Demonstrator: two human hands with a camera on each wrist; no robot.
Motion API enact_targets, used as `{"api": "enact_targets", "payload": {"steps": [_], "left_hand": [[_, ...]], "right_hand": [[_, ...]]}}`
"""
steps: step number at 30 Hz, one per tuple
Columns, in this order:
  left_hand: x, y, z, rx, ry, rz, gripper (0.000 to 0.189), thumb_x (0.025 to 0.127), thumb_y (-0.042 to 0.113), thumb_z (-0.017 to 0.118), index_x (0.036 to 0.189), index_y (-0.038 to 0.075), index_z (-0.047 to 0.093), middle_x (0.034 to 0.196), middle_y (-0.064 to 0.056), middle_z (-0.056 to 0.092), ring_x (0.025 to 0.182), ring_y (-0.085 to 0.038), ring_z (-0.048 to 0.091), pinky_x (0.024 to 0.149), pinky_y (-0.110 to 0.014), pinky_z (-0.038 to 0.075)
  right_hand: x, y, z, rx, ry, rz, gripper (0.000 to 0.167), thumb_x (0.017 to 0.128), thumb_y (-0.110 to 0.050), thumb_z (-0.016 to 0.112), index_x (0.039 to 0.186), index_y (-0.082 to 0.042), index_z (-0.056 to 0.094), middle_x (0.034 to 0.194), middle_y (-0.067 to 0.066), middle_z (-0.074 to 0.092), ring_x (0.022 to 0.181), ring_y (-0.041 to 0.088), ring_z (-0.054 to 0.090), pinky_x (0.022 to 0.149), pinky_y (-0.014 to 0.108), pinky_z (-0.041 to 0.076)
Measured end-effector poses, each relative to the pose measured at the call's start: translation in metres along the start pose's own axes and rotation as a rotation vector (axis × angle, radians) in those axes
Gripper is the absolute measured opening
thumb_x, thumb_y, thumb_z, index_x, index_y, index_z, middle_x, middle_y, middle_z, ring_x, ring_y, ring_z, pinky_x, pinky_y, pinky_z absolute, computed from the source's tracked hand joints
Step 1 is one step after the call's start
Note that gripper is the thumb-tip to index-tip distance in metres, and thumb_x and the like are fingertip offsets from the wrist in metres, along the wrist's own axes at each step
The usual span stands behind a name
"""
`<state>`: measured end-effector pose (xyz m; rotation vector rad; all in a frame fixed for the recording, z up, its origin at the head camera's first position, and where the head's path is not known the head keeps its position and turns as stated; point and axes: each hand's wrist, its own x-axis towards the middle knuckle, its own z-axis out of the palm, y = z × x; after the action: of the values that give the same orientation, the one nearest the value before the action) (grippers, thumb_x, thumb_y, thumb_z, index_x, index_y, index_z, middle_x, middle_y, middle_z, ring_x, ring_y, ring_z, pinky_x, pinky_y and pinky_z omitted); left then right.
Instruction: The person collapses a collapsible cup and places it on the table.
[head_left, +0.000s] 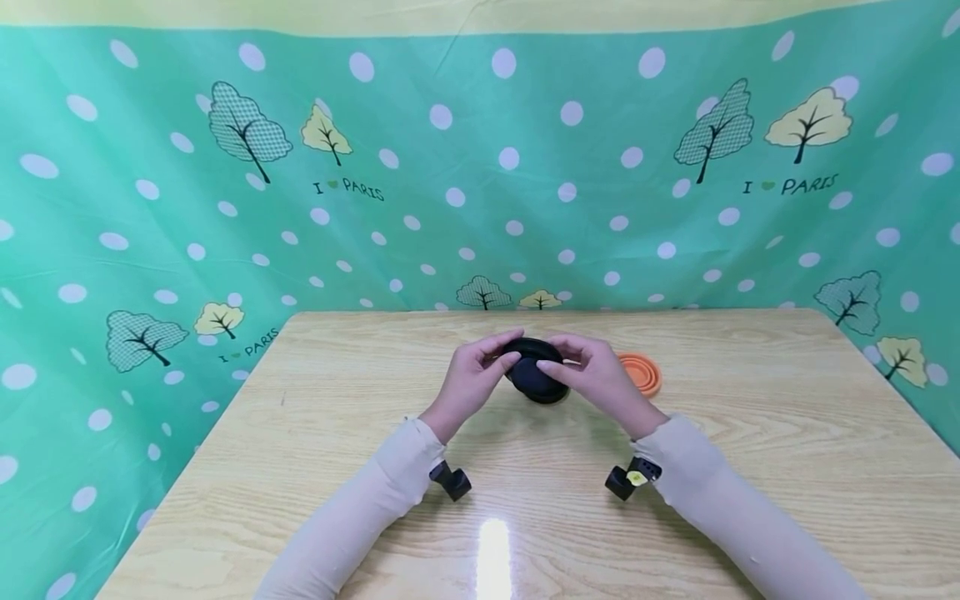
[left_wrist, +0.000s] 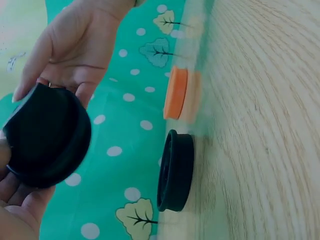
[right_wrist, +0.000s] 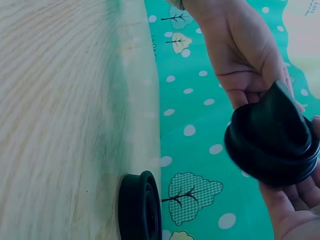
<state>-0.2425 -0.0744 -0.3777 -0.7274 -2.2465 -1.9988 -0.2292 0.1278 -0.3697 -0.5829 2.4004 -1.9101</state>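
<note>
Between both hands, raised off the table, is a black round collapsible cup [head_left: 536, 350]. It looks like soft silicone; in the right wrist view the cup [right_wrist: 272, 142] is bent, with one side standing up in a peak. My left hand [head_left: 472, 375] grips its left side, thumb on the near face. The right hand [head_left: 600, 379] pinches its right side, thumb in front and fingers behind. On the tabletop below lies another black ringed piece [left_wrist: 176, 172], flat and low, touched by neither hand.
Right of the hands, an orange collapsed cup [head_left: 641, 373] with concentric rings lies on the wooden table [head_left: 360, 383]. A green dotted cloth [head_left: 480, 208] hangs behind the table's far edge. Small black cameras sit at both wrists.
</note>
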Motion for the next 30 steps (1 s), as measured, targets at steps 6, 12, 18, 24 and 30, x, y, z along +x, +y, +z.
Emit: {"api": "enact_targets", "payload": {"steps": [6, 12, 18, 24, 30], "left_hand": [[-0.002, 0.002, 0.003, 0.019, -0.020, 0.021, 0.034, 0.090, 0.009, 0.063, 0.122, -0.002, 0.061, 0.120, -0.016, 0.063, 0.109, -0.022, 0.062, 0.087, -0.026, 0.051], [-0.003, 0.006, 0.002, 0.041, -0.026, -0.005, 0.033, 0.089, 0.009, 0.065, 0.120, 0.000, 0.063, 0.119, -0.015, 0.064, 0.107, -0.022, 0.063, 0.085, -0.025, 0.052], [-0.006, 0.017, 0.001, 0.033, -0.043, -0.044, 0.035, 0.092, 0.010, 0.061, 0.125, -0.002, 0.059, 0.124, -0.016, 0.061, 0.111, -0.023, 0.060, 0.087, -0.024, 0.051], [-0.009, 0.038, 0.001, 0.027, -0.060, -0.053, 0.037, 0.098, 0.012, 0.050, 0.131, -0.006, 0.050, 0.130, -0.019, 0.055, 0.121, -0.025, 0.052, 0.099, -0.028, 0.044], [-0.009, 0.042, 0.002, -0.016, -0.065, -0.093, 0.039, 0.099, 0.012, 0.049, 0.135, -0.003, 0.046, 0.130, -0.021, 0.054, 0.119, -0.028, 0.053, 0.100, -0.033, 0.044]], "right_hand": [[0.001, 0.000, 0.004, -0.003, -0.058, 0.018, 0.037, 0.084, -0.015, 0.072, 0.116, 0.000, 0.062, 0.112, 0.017, 0.065, 0.093, 0.017, 0.066, 0.076, 0.024, 0.054], [0.001, -0.001, 0.005, 0.032, -0.085, 0.045, 0.038, 0.085, -0.014, 0.072, 0.118, 0.002, 0.061, 0.109, 0.018, 0.066, 0.089, 0.015, 0.067, 0.074, 0.025, 0.055], [-0.002, -0.001, 0.006, 0.072, -0.074, 0.069, 0.038, 0.083, -0.016, 0.073, 0.117, -0.001, 0.063, 0.109, 0.017, 0.067, 0.090, 0.017, 0.067, 0.078, 0.038, 0.056], [-0.003, 0.000, 0.006, 0.122, 0.009, 0.043, 0.038, 0.084, -0.013, 0.072, 0.117, 0.003, 0.060, 0.109, 0.014, 0.068, 0.091, 0.011, 0.066, 0.078, 0.027, 0.055], [-0.003, 0.000, 0.006, 0.256, 0.085, 0.001, 0.037, 0.088, -0.006, 0.067, 0.120, 0.006, 0.052, 0.106, 0.001, 0.067, 0.094, 0.010, 0.064, 0.080, 0.023, 0.053]]}}
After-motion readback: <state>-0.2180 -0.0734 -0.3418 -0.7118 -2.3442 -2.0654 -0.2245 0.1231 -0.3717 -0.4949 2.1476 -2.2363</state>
